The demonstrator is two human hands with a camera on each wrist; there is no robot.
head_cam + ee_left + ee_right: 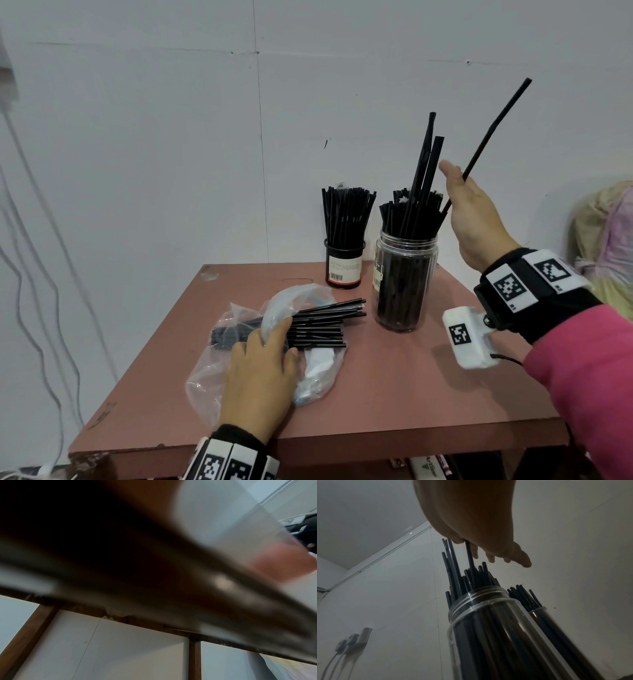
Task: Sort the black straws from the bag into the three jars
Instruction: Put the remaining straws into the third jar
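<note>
Two jars of black straws were visible on the reddish-brown table [394, 394]; a third jar could not be found in any view. Landmark: the clear plastic jar [406, 284].

Left of the jar and nearer the person, the clear plastic bag [205, 373] lay flat on the table, a bundle of straws [322, 325] sticking out of its mouth with the ends pointing toward the jar. The left hand [260, 383] rested palm-down on the bag, fingers extended and laid over the bundle at the bag's opening; whether they curled around anything could not be told. Left wrist view was blurred and dark, nothing readable.

Behind the jar and to its left stood the black mesh cup [344, 267], labelled, packed with upright straws.

The jar itself was crammed with straws; two [426, 164] stood taller than the rest.

Right of the jar, above its rim, the right hand [476, 219] pinched a single bendy straw [493, 130], tilted, lower end at the jar's mouth among the other straws. In the right wrist view the remaining fingers [518, 557] were spread loosely.
</note>
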